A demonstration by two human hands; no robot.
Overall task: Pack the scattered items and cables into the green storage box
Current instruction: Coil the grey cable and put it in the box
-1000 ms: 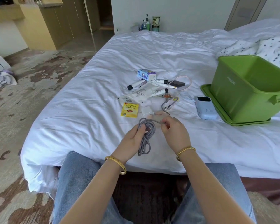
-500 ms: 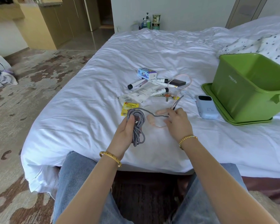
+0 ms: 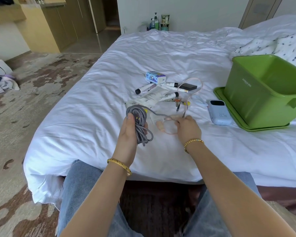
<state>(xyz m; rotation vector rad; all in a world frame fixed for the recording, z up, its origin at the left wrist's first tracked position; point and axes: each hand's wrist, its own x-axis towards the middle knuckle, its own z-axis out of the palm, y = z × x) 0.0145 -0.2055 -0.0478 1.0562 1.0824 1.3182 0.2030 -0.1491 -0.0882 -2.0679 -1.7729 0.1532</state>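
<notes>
Grey braided cable (image 3: 140, 124) sits coiled in our left hand (image 3: 129, 132), thumb clamping the loops, while our right hand (image 3: 188, 127) pinches its tail taut, left of the empty-looking green storage box (image 3: 256, 93).

The green storage box (image 3: 256, 93) runs off the right edge; the right hand (image 3: 188, 128) hides the grey cable (image 3: 141, 124)'s end.

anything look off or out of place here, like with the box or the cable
One oddity: the green storage box stands on its own lid rather than beside it. The gray cable is not fully coiled; a loose tail runs from the left hand to the right hand. Nothing looks spilled or damaged.
</notes>
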